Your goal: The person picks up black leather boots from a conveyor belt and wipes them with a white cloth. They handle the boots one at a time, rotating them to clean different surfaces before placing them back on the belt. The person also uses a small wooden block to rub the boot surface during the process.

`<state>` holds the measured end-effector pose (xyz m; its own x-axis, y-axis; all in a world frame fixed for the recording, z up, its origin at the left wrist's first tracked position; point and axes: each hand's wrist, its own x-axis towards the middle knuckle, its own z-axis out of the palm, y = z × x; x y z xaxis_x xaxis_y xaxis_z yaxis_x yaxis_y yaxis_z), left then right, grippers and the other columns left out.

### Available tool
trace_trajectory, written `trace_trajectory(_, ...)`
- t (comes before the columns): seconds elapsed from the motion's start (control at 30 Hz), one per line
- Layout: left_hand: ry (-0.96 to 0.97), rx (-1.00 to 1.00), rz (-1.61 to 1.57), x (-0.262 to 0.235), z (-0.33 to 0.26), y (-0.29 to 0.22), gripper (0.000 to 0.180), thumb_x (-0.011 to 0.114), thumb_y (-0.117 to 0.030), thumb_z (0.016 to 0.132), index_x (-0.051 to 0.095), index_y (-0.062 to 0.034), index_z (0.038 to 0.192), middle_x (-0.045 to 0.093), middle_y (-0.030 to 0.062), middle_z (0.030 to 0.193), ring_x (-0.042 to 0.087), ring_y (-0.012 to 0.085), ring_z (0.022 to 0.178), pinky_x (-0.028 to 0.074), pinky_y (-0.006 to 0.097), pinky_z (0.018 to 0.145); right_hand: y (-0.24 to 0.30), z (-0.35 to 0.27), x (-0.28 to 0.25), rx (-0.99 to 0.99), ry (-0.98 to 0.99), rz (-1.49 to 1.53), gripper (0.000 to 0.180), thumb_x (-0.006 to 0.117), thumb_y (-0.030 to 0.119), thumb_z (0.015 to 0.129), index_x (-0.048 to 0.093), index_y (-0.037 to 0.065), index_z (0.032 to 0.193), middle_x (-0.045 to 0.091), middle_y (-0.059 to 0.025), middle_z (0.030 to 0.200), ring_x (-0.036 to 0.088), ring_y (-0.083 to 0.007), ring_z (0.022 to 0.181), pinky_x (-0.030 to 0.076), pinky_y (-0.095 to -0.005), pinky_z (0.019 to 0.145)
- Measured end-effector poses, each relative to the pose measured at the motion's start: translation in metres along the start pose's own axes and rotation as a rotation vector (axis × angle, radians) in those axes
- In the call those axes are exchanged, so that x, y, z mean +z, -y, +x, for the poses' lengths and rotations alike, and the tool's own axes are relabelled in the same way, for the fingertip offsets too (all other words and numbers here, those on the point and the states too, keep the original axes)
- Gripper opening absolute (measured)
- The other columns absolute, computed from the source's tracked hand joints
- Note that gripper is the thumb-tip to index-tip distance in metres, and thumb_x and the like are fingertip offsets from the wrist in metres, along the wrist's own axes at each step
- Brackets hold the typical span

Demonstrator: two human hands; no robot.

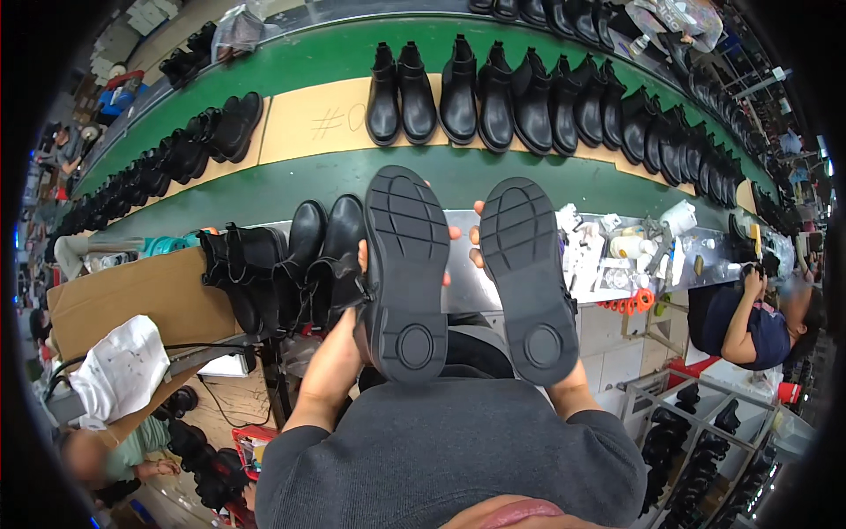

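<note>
In my left hand (pixel 351 333) is a black boot (pixel 408 273), its ridged black sole turned up toward me. Fingertips show along both sides of that sole. My right hand (pixel 477 247) is closed round a second black boot (pixel 527 278), also sole up, with fingers showing at its left edge and the palm mostly hidden behind it. The two soles stand side by side, toes pointing away, with a narrow gap between them. Just left of my left hand, several black ankle boots (pixel 326 251) rest on the bench edge, some upright and some lying over.
Behind, black boots (pixel 458 101) line a cardboard strip (pixel 304 123) on the green conveyor (pixel 300 189). White bottles and crumpled cloths (pixel 617 247) clutter the bench at right, near orange-handled scissors (pixel 639 301). A cardboard sheet (pixel 145 300) is at left. A co-worker (pixel 749 322) sits at far right.
</note>
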<state>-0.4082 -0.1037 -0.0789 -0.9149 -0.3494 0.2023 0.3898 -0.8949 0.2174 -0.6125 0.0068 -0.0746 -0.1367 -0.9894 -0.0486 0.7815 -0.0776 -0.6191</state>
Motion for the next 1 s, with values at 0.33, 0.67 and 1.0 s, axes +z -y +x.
trace_trajectory(0.33,-0.154,0.050,-0.065,-0.001,-0.004,0.005,0.107,0.075,-0.046,0.074,0.005,-0.0194,0.151,0.042,0.0307,0.133,0.052,0.0467,0.114,0.053,0.058,0.082,0.006,-0.010,0.054,0.138,-0.184,0.312,0.086,0.037,0.067,0.090,0.039,-0.008,0.132,0.059,-0.0230,0.105,0.064,-0.0369,0.092,0.050,-0.0504,0.087)
trace_trajectory(0.67,-0.728,-0.134,0.909,-0.009,-0.003,-0.005,0.081,0.075,-0.009,0.076,0.029,-0.0036,0.142,0.049,0.0160,0.127,0.052,0.0238,0.114,0.049,0.036,0.090,0.007,-0.003,-0.016,0.320,-0.447,-0.367,0.066,0.069,0.043,0.083,0.048,-0.002,0.126,0.062,-0.0111,0.110,0.063,-0.0173,0.090,0.052,-0.0274,0.076)
trace_trajectory(1.0,-0.775,-0.259,0.939,-0.053,-0.020,-0.007,0.079,0.046,-0.058,0.090,0.012,-0.0233,0.153,0.026,0.0089,0.153,0.035,0.0277,0.131,0.034,0.056,0.098,-0.053,0.005,-0.048,0.165,-0.614,-0.455,0.080,0.073,0.041,0.081,0.035,-0.007,0.134,0.049,-0.0190,0.130,0.048,-0.0245,0.119,0.042,-0.0338,0.098)
